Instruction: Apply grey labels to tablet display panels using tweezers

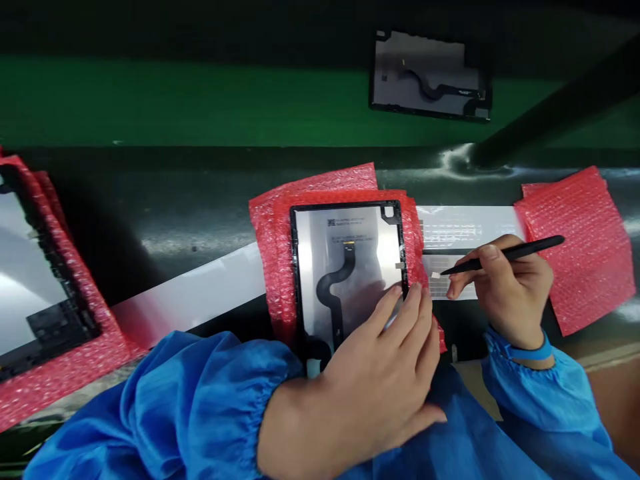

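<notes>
A tablet screen panel [320, 250] lies back side up on red bubble wrap [280, 260] in front of me. A black flex cable [343, 267] snakes down its silvery back. My left hand [380, 373] lies over the panel's lower right part, fingers stretched out, fingertips by the right edge. In my right hand [510, 287] is a pair of black tweezers [525, 250], pointing left. At their tip sits a small pale sticker [436, 275], over a white sheet with rows of labels [453, 263]. Whether the sticker is off the sheet I cannot tell.
Another panel [430, 73] lies on the green strip at the back. On the left, a larger panel [30, 267] rests on red bubble wrap. More red bubble wrap [580, 247] lies to the right. A dark bar [550, 107] rises at the back right.
</notes>
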`<control>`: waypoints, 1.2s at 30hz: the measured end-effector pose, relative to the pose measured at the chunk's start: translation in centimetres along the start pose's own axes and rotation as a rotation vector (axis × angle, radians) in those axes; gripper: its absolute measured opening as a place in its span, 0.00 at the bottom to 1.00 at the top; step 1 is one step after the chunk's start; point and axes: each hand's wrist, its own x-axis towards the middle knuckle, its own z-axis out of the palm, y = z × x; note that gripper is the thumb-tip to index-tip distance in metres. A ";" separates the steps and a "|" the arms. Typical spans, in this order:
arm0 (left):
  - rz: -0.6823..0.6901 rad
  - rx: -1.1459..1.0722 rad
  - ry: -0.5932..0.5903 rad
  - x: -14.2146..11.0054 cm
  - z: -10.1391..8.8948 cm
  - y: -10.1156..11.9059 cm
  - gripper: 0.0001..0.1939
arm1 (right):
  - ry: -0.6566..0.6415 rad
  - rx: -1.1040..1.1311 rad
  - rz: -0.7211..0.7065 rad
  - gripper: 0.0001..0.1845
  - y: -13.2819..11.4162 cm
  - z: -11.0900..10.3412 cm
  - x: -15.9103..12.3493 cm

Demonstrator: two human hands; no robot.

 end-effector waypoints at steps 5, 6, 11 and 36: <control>-0.134 0.015 -0.118 -4.1 -1.9 -1.2 0.40 | -0.182 0.048 -0.044 0.10 -2.7 4.7 0.2; -0.168 0.039 -0.131 -4.5 -2.0 -1.6 0.41 | -0.228 0.032 -0.032 0.09 -3.0 5.9 0.2; -0.235 0.059 -0.145 -5.1 -1.5 -3.3 0.49 | -0.412 -0.053 0.040 0.12 -3.3 11.7 0.5; -0.216 -0.069 -0.151 -4.7 -1.9 -4.9 0.17 | -0.444 -0.198 0.014 0.13 -2.2 13.4 0.7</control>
